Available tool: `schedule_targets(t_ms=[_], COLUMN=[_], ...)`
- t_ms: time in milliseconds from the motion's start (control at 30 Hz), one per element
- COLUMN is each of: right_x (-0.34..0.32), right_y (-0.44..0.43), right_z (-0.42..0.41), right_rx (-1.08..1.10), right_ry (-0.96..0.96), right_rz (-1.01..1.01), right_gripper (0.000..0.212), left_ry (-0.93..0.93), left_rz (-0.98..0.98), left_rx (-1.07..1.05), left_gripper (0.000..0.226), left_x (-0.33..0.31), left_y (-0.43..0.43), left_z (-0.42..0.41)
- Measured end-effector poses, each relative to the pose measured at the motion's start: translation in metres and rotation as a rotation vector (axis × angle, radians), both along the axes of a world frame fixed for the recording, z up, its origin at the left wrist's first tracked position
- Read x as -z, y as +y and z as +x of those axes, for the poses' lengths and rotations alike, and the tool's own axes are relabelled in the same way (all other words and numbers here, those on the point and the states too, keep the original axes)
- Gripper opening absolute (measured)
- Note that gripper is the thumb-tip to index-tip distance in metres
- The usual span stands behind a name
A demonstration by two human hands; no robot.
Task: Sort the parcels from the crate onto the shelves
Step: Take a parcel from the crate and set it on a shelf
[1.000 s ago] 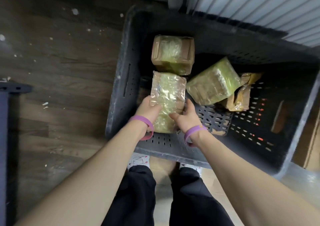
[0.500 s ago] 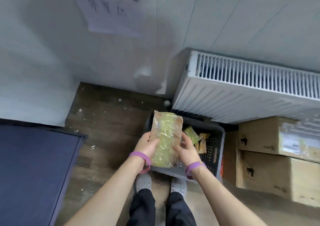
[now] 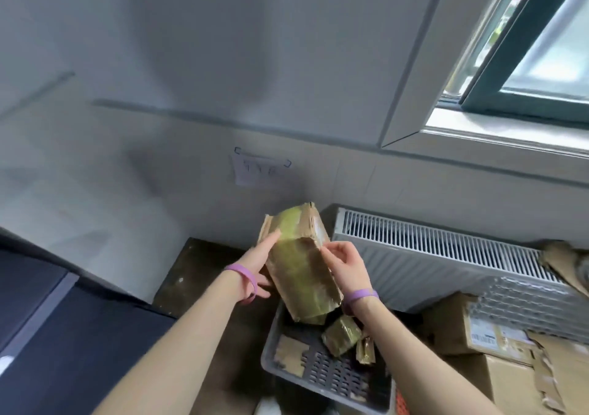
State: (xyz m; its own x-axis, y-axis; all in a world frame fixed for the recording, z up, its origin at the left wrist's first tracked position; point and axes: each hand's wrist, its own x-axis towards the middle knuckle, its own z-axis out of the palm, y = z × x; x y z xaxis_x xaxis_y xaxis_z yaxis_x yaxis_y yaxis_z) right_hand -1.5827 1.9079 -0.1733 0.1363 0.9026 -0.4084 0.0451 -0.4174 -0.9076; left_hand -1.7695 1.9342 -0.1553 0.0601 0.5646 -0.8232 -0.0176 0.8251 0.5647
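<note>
Brown taped parcel [image 3: 299, 274] over crate [image 3: 270, 347] rim, left hand [image 3: 255, 265] flat alongside, right hand [image 3: 345, 268] pinching edge

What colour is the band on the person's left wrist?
Purple. The left wristband shows plainly in the head view.

Soft daylight from the window [image 3: 538, 64] (top right), motion-blurred, edges bowed by wide-angle.

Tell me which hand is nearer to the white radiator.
Right. The right hand pinches the right edge of the parcel, next to the radiator; the left hand presses the parcel's opposite side, farther from it.
</note>
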Motion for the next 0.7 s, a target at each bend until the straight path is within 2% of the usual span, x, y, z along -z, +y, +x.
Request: schedule_targets(t_ms=[100,200,333,433,467,533,567,600,633,700], right_x=[-0.017,-0.026,-0.041,-0.051,-0.052,-0.052,-0.051,-0.052,-0.055,-0.062], right_y=[-0.006,-0.009,-0.009,-0.006,-0.003,0.002,0.003,0.003,0.002,0.001], right_z=[-0.004,-0.004,0.001,0.0,0.0,0.0,0.001,0.002,0.003,0.003], right_rx=[-0.077,-0.163,-0.217,-0.226,-0.208,-0.147,-0.126,-0.104,-0.076,-0.052], right_ry=[-0.005,-0.084,-0.05,-0.187,-0.294,-0.496,-0.498,-0.387,-0.218,0.094], right_rz=[0.103,0.198,0.206,0.233,0.243,0.226,0.181,0.12,0.049,-0.091], right_gripper=[0.031,0.04,0.047,0.055,0.062,0.089,0.104,0.113,0.113,0.088], left_ry=[-0.021,-0.058,-0.039,-0.08,-0.096,-0.121,-0.138,-0.162,-0.194,-0.278], left_rz=[0.014,0.126,0.202,0.243,0.258,0.282,0.289,0.292,0.295,0.313], left_rx=[-0.025,-0.221,-0.367,-0.423,-0.442,-0.495,-0.517,-0.526,-0.531,-0.541], left_gripper=[0.076,0.065,0.069,0.066,0.063,0.061,0.062,0.062,0.06,0.054], left_x=[-0.004,-0.008,-0.019,-0.028,-0.031,-0.034,-0.036,-0.038,-0.038,-0.042], left_y=[-0.005,-0.012,-0.016,-0.014,-0.012,-0.01,-0.009,-0.009,-0.009,-0.01], left_z=[-0.01,-0.015,-0.023,-0.023,-0.022,-0.022,-0.023,-0.023,-0.024,-0.025])
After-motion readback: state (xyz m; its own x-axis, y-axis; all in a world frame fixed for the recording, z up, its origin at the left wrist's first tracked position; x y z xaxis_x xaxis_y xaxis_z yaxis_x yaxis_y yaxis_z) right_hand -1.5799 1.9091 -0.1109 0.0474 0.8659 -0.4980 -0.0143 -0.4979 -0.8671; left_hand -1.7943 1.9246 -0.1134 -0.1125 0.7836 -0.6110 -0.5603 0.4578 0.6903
